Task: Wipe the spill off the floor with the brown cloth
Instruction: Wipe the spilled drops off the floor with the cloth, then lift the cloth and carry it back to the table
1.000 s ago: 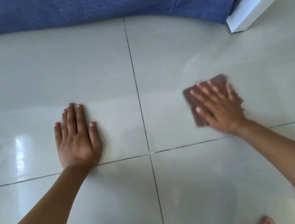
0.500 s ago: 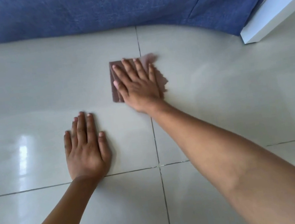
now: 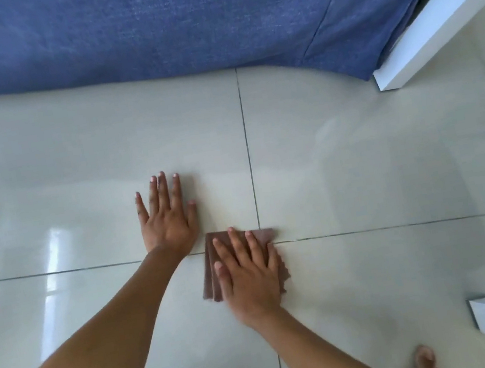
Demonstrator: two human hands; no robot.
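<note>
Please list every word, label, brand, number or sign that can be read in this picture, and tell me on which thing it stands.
None: no readable text shows anywhere.
Folded brown cloth: no label.
Blue woven fabric: plain.
Glossy pale floor tiles: only reflections.
White board edges: blank.

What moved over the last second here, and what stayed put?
The right hand slid the brown cloth left and away across the tiles, then back toward the person, ending on the grout crossing beside the left hand. Its grip never changed: palm flat on the cloth. The left hand stayed braced on the floor.
</note>
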